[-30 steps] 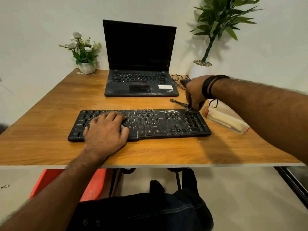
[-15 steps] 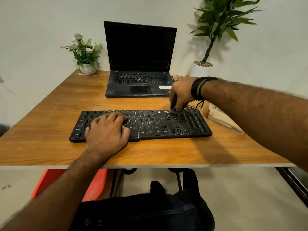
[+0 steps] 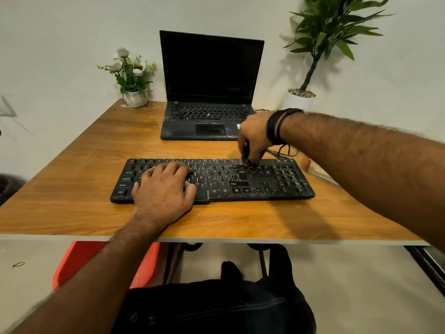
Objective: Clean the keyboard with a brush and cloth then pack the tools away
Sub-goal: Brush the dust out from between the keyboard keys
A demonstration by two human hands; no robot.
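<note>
The right hand (image 3: 252, 138) is curling its fingers downward round a small dark brush (image 3: 246, 157), its grip pinching the handle while the brush tip is touching the top rows of the keyboard (image 3: 265, 182), right of the keyboard's middle. The left hand (image 3: 163, 186) is lying flat on the keyboard's left half, its grip spread and pressing on the keys with straight fingers, holding nothing.

The keyboard is lying on the tabletop (image 3: 72, 189), its front edge near the tabletop's front edge, with a bare strip of wood between them. Bare wood is also showing left of the keyboard and behind it, up to the laptop (image 3: 209, 92). A pale clear packet (image 3: 320, 172) is lying just beyond the keyboard's right end, partly hidden by the right forearm.

The keyboard is black, dusty and streaked, its key legends looking faded.
</note>
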